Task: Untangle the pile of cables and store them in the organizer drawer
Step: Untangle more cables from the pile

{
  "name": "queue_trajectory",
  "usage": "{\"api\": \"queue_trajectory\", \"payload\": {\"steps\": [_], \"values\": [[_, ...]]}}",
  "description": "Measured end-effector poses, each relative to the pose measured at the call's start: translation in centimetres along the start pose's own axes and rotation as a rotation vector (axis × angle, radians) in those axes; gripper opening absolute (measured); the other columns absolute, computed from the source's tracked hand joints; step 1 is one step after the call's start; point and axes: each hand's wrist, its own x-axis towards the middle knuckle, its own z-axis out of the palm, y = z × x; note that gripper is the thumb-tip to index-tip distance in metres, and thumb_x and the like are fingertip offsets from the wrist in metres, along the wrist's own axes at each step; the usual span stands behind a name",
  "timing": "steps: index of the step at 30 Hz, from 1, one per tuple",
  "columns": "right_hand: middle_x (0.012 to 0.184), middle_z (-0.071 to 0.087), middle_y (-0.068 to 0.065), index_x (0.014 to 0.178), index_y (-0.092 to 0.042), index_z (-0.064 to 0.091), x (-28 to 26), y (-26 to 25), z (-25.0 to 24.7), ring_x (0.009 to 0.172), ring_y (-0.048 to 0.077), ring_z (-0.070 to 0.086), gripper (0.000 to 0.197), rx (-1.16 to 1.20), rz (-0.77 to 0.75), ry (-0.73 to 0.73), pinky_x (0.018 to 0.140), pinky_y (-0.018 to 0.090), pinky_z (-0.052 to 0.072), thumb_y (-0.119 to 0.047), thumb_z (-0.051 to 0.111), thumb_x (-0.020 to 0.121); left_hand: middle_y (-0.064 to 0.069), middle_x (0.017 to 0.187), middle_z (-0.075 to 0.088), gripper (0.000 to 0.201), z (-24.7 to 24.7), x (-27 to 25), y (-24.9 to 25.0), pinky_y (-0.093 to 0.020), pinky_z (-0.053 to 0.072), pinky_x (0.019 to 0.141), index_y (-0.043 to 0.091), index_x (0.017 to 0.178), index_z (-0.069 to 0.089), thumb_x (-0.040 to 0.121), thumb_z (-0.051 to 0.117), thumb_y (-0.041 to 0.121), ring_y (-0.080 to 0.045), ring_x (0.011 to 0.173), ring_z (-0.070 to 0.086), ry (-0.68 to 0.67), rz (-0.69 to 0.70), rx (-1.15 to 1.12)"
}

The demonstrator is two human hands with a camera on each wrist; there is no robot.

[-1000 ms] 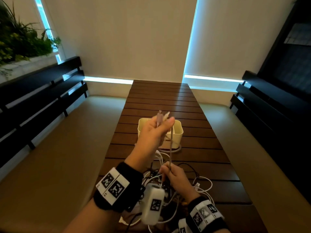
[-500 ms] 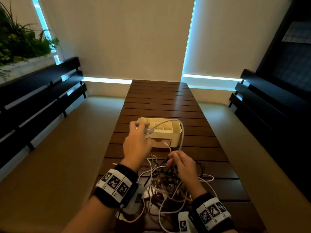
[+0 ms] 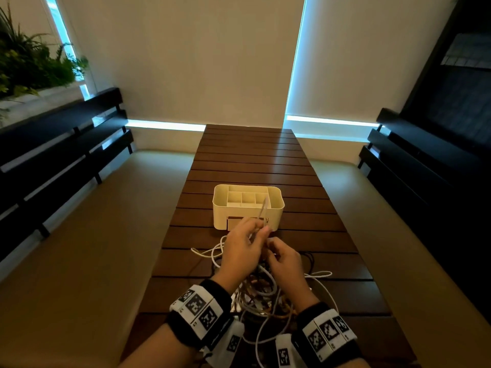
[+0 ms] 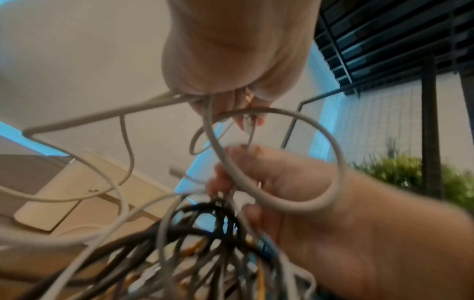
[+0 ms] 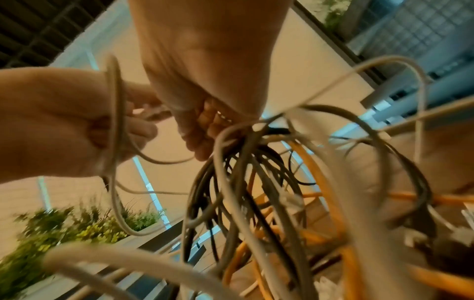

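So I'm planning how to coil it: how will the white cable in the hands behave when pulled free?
Probably floppy: the white cable droops in loose loops from the left hand. Likely light, held by fingertips. It may snag, since it runs into the cable pile.

Tangled white, black and orange cables (image 3: 261, 290) heaped before the cream organizer (image 3: 248, 207).

Dining or lounge nook: slatted table (image 3: 247, 155), cushioned benches (image 3: 87, 235), drawn blinds (image 3: 186, 57), planter greenery (image 3: 29, 65).
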Motion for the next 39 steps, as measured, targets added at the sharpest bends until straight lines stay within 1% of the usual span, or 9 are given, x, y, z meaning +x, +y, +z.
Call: {"api": "queue_trajectory", "payload": {"steps": [5, 7, 10, 14, 20, 25, 29, 34, 39], "values": [[0.081, 0.064, -0.016, 0.086, -0.023, 0.067, 0.8, 0.5, -0.7, 0.077, -0.01, 0.057, 0.014, -0.078, 0.037, -0.001, 0.068, 0.008, 0.042, -0.01, 0.062, 0.086, 0.003, 0.09, 0.066, 0.011, -1.7, 0.7, 1.8, -0.024, 0.052, 0.078, 0.025, 0.083, 0.068, 0.089, 0.063, 0.017, -0.007, 0.088, 0.061, 0.039, 0.064, -0.146], [0.095, 0.064, -0.009, 0.091, -0.019, 0.07, 1.2, 0.4, -0.9, 0.089, -0.006, 0.056, 0.014, -0.135, 0.027, 0.031, 0.084, 0.019, 0.047, -0.008, 0.063, 0.085, 0.005, 0.091, 0.066, 0.016, -2.1, 0.9, 2.3, -0.015, 0.05, 0.076, 0.028, 0.086, 0.067, 0.087, 0.064, 0.012, -0.002, 0.088, 0.06, 0.069, 0.131, -0.156], [0.134, 0.043, 0.003, 0.095, -0.012, 0.071, 1.8, 0.0, -1.2, 0.123, 0.016, 0.043, 0.015, -0.269, 0.081, 0.021, 0.1, 0.016, 0.029, -0.005, 0.062, 0.085, 0.005, 0.09, 0.066, 0.011, -2.3, 0.8, 2.5, -0.016, 0.052, 0.074, 0.02, 0.093, 0.07, 0.085, 0.065, 0.014, -0.004, 0.086, 0.062, 0.148, 0.205, -0.18], [0.143, 0.028, 0.003, 0.097, -0.013, 0.07, 2.0, -0.2, -1.3, 0.13, 0.022, 0.037, 0.014, -0.329, 0.124, -0.046, 0.111, 0.029, 0.027, -0.009, 0.063, 0.085, 0.006, 0.09, 0.067, 0.012, -2.4, 0.9, 2.5, -0.017, 0.052, 0.071, 0.02, 0.095, 0.069, 0.086, 0.062, 0.019, -0.007, 0.085, 0.063, 0.272, 0.182, -0.24], [0.114, 0.049, -0.003, 0.094, -0.02, 0.07, 2.0, -0.4, -2.2, 0.112, 0.015, 0.051, 0.013, -0.269, 0.159, -0.083, 0.088, 0.016, 0.041, -0.021, 0.07, 0.081, 0.004, 0.089, 0.066, 0.012, -3.0, 1.2, 1.7, -0.012, 0.05, 0.07, 0.015, 0.097, 0.069, 0.089, 0.06, 0.012, 0.001, 0.083, 0.062, 0.267, 0.11, -0.261], [0.104, 0.046, -0.01, 0.084, -0.025, 0.061, 2.4, -0.5, -3.5, 0.105, 0.01, 0.049, 0.015, -0.439, 0.187, -0.407, 0.09, 0.021, 0.041, -0.01, 0.064, 0.084, 0.008, 0.088, 0.07, 0.011, -3.3, 1.3, 0.2, -0.022, 0.054, 0.076, 0.022, 0.094, 0.069, 0.089, 0.06, 0.019, 0.001, 0.084, 0.065, 0.208, -0.02, -0.213], [0.092, 0.052, -0.007, 0.088, -0.016, 0.058, 1.9, -0.5, -3.5, 0.09, 0.013, 0.052, 0.008, -0.473, 0.156, -0.31, 0.077, 0.014, 0.042, -0.008, 0.06, 0.086, 0.009, 0.084, 0.071, 0.009, -3.2, 1.2, -0.5, -0.025, 0.054, 0.078, 0.023, 0.091, 0.066, 0.091, 0.057, 0.02, 0.001, 0.083, 0.066, 0.22, -0.042, -0.162], [0.092, 0.061, 0.001, 0.089, -0.021, 0.05, 1.4, -0.6, -4.5, 0.087, 0.02, 0.059, 0.018, -0.21, 0.22, -0.239, 0.078, 0.035, 0.051, -0.008, 0.062, 0.084, 0.006, 0.087, 0.072, 0.007, -3.1, 0.8, -1.3, -0.025, 0.052, 0.073, 0.032, 0.09, 0.053, 0.091, 0.058, 0.026, -0.001, 0.082, 0.066, 0.031, -0.101, -0.097], [0.082, 0.063, 0.005, 0.098, -0.021, 0.044, 1.8, -2.0, -5.1, 0.074, 0.016, 0.058, 0.038, 0.087, 0.281, -0.169, 0.068, 0.03, 0.05, 0.003, 0.066, 0.079, 0.011, 0.094, 0.07, 0.049, -1.1, -1.0, -2.3, -0.01, 0.047, 0.074, 0.026, 0.1, 0.05, 0.066, 0.084, 0.032, 0.008, 0.086, 0.062, -0.182, -0.169, 0.003]]}}
